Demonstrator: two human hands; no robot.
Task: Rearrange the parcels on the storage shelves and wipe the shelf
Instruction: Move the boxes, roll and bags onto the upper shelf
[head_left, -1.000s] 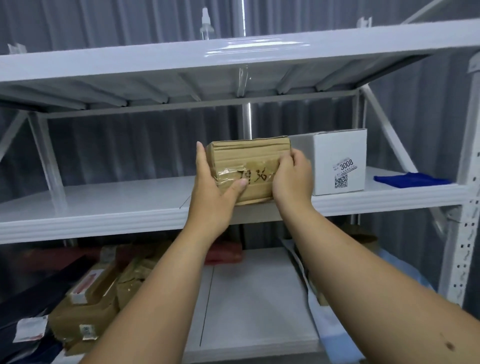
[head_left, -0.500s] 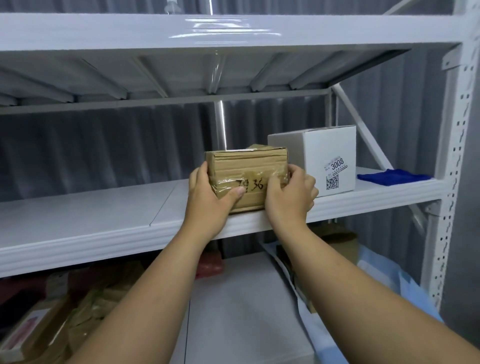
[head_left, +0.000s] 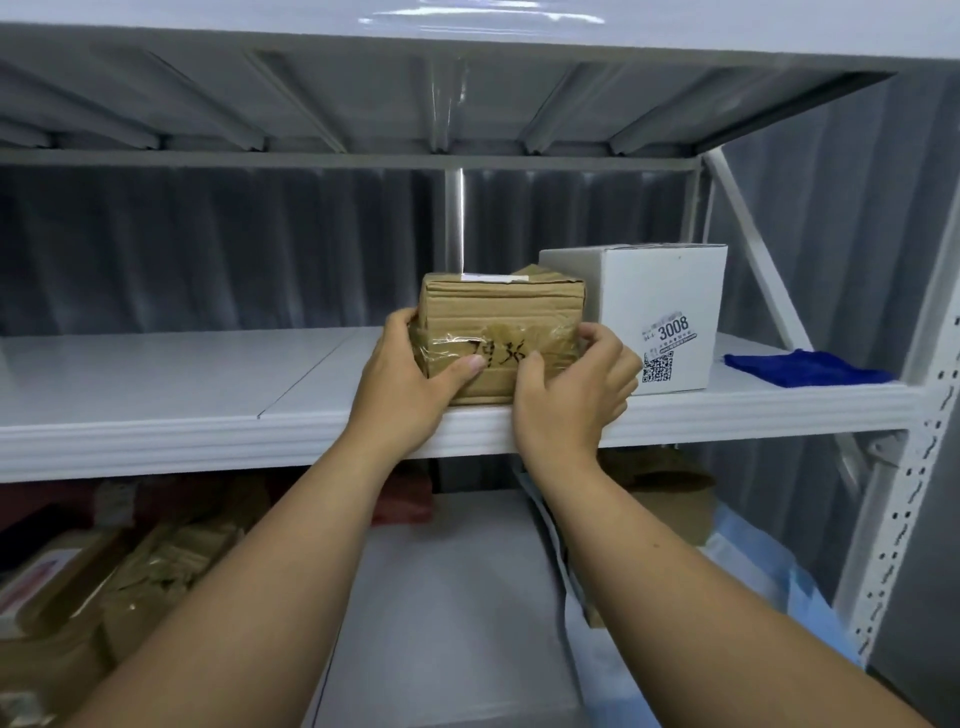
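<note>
The brown taped parcel (head_left: 501, 332), in the air a second ago, now sits on the middle shelf (head_left: 208, 415) just beside the white box (head_left: 660, 317), left hand (head_left: 410, 384) and right hand (head_left: 571, 395) still gripping its sides, so releasing comes next, with the blue cloth (head_left: 800, 366) waiting for wiping.

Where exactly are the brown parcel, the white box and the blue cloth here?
brown parcel (head_left: 501, 312): head view, upper front face above the tape.
white box (head_left: 670, 291): head view, front face above the 3008 label.
blue cloth (head_left: 800, 366): head view, middle of the folded fabric.
</note>
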